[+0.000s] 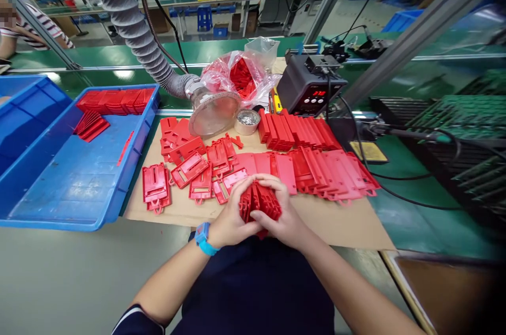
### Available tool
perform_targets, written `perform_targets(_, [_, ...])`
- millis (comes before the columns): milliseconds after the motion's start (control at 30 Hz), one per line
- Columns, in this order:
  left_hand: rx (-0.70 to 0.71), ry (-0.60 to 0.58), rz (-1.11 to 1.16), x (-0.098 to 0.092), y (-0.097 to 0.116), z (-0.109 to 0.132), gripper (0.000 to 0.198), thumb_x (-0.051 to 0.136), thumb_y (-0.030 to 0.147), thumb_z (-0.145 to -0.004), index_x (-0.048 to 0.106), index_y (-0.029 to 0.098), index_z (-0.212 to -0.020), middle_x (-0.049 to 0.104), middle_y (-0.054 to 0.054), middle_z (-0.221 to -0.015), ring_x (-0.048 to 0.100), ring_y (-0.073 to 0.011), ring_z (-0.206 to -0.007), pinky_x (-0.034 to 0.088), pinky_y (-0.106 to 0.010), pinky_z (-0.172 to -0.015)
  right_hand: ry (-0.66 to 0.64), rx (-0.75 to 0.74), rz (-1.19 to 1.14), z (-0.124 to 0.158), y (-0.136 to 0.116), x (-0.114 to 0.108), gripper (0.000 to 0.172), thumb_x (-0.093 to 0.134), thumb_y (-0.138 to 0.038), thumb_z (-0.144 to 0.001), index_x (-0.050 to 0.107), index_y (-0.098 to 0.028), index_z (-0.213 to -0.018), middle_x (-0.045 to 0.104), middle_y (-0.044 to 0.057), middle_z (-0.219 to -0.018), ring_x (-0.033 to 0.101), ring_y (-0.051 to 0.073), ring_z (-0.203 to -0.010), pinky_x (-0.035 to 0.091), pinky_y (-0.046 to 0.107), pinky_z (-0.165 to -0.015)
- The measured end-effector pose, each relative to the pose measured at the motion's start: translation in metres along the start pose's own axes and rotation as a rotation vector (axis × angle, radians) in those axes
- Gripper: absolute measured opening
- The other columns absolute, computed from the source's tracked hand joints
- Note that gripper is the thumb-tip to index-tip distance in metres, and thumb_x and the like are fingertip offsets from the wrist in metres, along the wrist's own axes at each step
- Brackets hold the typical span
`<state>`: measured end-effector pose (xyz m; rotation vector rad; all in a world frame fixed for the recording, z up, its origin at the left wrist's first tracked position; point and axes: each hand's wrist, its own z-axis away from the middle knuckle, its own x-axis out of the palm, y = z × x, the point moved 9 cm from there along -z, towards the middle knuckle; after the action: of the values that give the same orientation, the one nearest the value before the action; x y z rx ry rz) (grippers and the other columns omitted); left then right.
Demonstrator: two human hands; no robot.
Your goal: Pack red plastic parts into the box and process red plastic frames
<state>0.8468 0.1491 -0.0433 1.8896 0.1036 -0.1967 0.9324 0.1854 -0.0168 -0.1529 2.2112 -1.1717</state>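
Note:
Both my hands are wrapped round a stack of thin red plastic plates (259, 203) above the near edge of the cardboard. My left hand (233, 222), with a blue watch on its wrist, grips one side. My right hand (286, 219) grips the other, and the thumbs come together on the near side. Just beyond lie loose red plastic frames (190, 169) with slots and small loops. To the right, more red plates (328, 171) lean over one another in a fanned row, with a row of red blocks (296, 129) behind them.
At left, a blue tray (90, 216) holds red plates along its back. A fume duct (138, 42) hangs over the bench. Behind the parts stand a bag of red pieces (243, 79), a round tin (247, 120) and a soldering station (310, 85). A person (37, 27) sits far left.

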Motion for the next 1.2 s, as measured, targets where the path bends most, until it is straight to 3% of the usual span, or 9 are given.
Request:
perform_targets(167, [0.345, -0.095, -0.201, 0.018, 0.011, 0.006, 0.103, 0.068, 0.031, -0.071, -0.009, 0.036, -0.139, 0.008, -0.013, -0.148, 0.015, -0.0340, -0.136, 0.023, -0.053, -0.106, -0.142, -0.149, 0.035, 0.015, -0.011, -0.003, 0.061, 0.063, -0.044, -0.077, 0.035, -0.032, -0.129, 0.035, 0.011, -0.134, 0.035, 0.030, -0.125, 0.035, 0.051, -0.098])
perform_targets(300, [0.331, -0.132, -0.181, 0.029, -0.002, 0.011, 0.129, 0.078, 0.038, -0.058, -0.025, 0.035, -0.135, -0.007, -0.017, -0.148, 0.017, -0.0378, -0.135, 0.028, -0.055, -0.102, -0.091, -0.138, -0.017, 0.021, -0.003, -0.008, 0.061, 0.070, -0.044, -0.070, 0.040, -0.031, -0.121, 0.041, 0.012, -0.129, 0.042, 0.030, -0.120, 0.040, 0.052, -0.093])
perform_targets(433, [0.176, -0.117, -0.132, 0.028, -0.014, 0.011, 0.129, 0.076, 0.034, -0.062, -0.030, 0.026, -0.134, 0.001, -0.024, -0.147, 0.025, -0.0356, -0.132, 0.030, -0.053, -0.102, -0.074, -0.158, -0.071, 0.023, -0.004, -0.007, 0.058, 0.069, -0.037, -0.072, 0.039, -0.031, -0.121, 0.045, 0.011, -0.124, 0.045, 0.030, -0.117, 0.039, 0.054, -0.093])
perform_targets(567, [0.085, -0.180, -0.166, 0.030, -0.021, 0.009, 0.128, 0.077, 0.034, -0.061, -0.024, 0.019, -0.138, 0.025, -0.025, -0.141, 0.031, -0.0357, -0.129, 0.032, -0.052, -0.102, -0.106, -0.274, 0.023, 0.028, -0.012, -0.004, 0.059, 0.065, -0.032, -0.074, 0.037, -0.032, -0.126, 0.044, 0.009, -0.124, 0.044, 0.030, -0.117, 0.026, 0.062, -0.100])
perform_targets(733, [0.132, -0.202, -0.162, 0.038, -0.022, 0.010, 0.136, 0.080, 0.035, -0.056, -0.029, 0.017, -0.136, 0.032, -0.025, -0.138, 0.037, -0.0353, -0.126, 0.037, -0.050, -0.100, -0.063, -0.289, -0.028, 0.036, -0.006, -0.004, 0.050, 0.060, -0.039, -0.077, 0.036, -0.035, -0.121, 0.039, 0.009, -0.125, 0.044, 0.031, -0.117, 0.037, 0.060, -0.094])
perform_targets(933, [0.262, -0.139, -0.209, 0.038, -0.014, 0.015, 0.126, 0.074, 0.033, -0.063, -0.028, 0.022, -0.135, 0.034, -0.024, -0.136, 0.038, -0.0359, -0.125, 0.038, -0.052, -0.097, -0.100, -0.282, -0.045, 0.041, -0.008, 0.005, 0.069, 0.056, -0.063, -0.071, 0.027, -0.037, -0.128, 0.033, 0.011, -0.131, 0.039, 0.034, -0.121, 0.037, 0.059, -0.094])
perform_targets(1033, [0.132, -0.080, -0.124, 0.027, -0.020, 0.019, 0.122, 0.075, 0.038, -0.061, -0.017, 0.023, -0.139, 0.047, -0.017, -0.125, 0.048, -0.0330, -0.117, 0.036, -0.052, -0.100, -0.300, -0.208, -0.083, 0.018, -0.009, 0.006, 0.070, 0.030, -0.072, -0.078, 0.019, -0.034, -0.136, 0.033, 0.011, -0.136, 0.036, 0.033, -0.125, 0.035, 0.055, -0.098])
perform_targets(1100, [-0.031, -0.036, -0.102, 0.018, -0.029, 0.023, 0.108, 0.073, 0.036, -0.061, 0.002, 0.023, -0.141, 0.055, -0.013, -0.116, 0.055, -0.0299, -0.108, 0.031, -0.053, -0.103, -0.257, -0.067, 0.040, -0.018, 0.007, -0.011, 0.055, 0.019, -0.056, -0.089, 0.018, -0.031, -0.138, 0.042, 0.011, -0.132, 0.042, 0.028, -0.121, 0.036, 0.050, -0.097])
perform_targets(1200, [-0.213, -0.007, -0.104, 0.008, -0.036, 0.029, 0.087, 0.071, 0.036, -0.063, 0.028, 0.022, -0.137, 0.055, -0.012, -0.118, 0.052, -0.0305, -0.111, 0.031, -0.051, -0.105, -0.358, 0.048, 0.518, -0.073, 0.038, -0.017, 0.046, 0.046, -0.033, -0.085, 0.041, -0.020, -0.129, 0.051, 0.014, -0.124, 0.044, 0.031, -0.117, 0.032, 0.052, -0.097])
